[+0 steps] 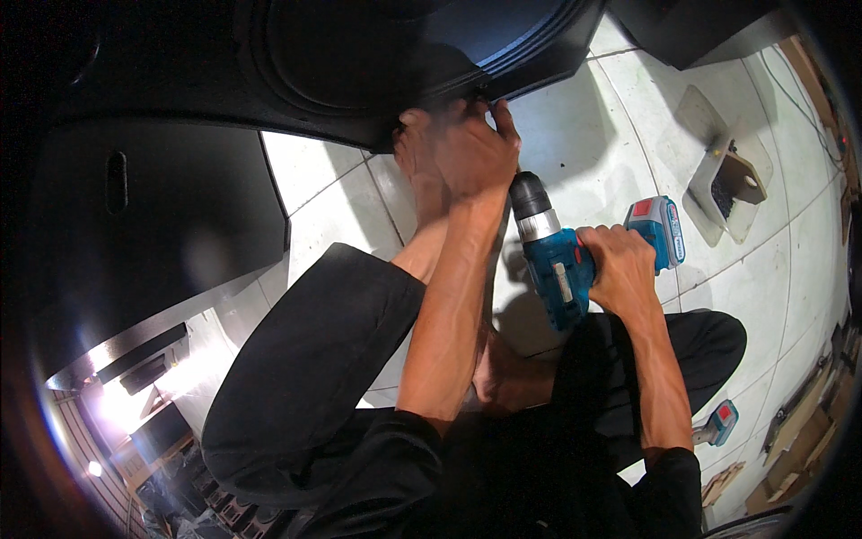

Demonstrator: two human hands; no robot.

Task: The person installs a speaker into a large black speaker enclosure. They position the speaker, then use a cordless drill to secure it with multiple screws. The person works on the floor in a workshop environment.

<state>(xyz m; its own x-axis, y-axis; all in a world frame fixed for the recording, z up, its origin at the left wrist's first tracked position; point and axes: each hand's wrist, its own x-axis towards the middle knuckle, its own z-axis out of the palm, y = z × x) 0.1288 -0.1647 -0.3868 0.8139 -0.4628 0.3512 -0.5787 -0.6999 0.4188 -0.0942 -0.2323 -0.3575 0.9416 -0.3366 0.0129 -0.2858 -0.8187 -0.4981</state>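
Note:
In my right hand (pixel 620 260) is a teal cordless drill (pixel 558 260), gripped round its handle, with its battery out to the right. The black chuck points up and left, toward my left hand (pixel 480 153). Any bit in it is hidden from view. My left hand reaches to the lower edge of a large black speaker cabinet (pixel 197 85), just below its round speaker cone (pixel 386 45). Its fingers are bent against the dark rim. Whatever they pinch there is too small and dark to make out. A bare foot (pixel 413 153) rests beside the left wrist, under the cabinet's edge.
On the white tiled floor (pixel 628 153) at the right lies a cut plastic container (pixel 718 225) with small dark pieces inside. A second teal-and-grey tool (pixel 721 418) lies behind my right knee. A black panel with a slot (pixel 162 207) stands at the left. Cardboard pieces (pixel 790 467) line the far right.

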